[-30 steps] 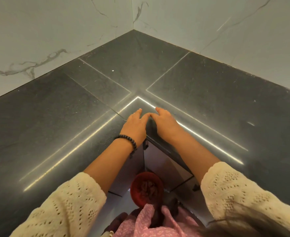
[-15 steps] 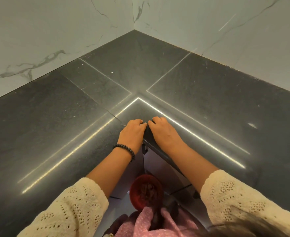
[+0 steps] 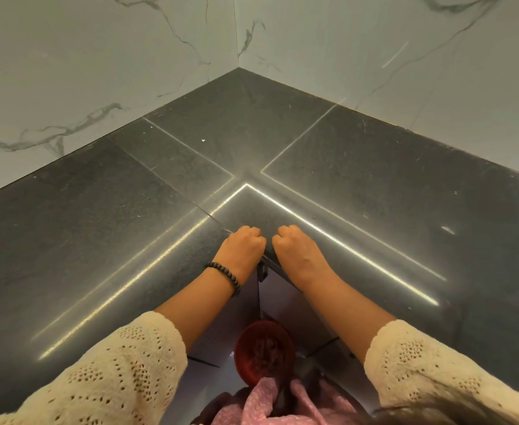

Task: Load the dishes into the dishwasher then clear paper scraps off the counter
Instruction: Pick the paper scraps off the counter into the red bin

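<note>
- Both hands, left and right, sit side by side at the near inner corner of the dark worktop, fingers curled under; whether they hold scraps cannot be told.
- Three pale scraps show: one far, up and left of the hands, and two to the far right, nearer the right hand.
- A red bin waits directly below the hands.
- No dishwasher in view.

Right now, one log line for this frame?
left hand: fist at dark stone counter corner | right hand: same | white scraps: remain
</note>
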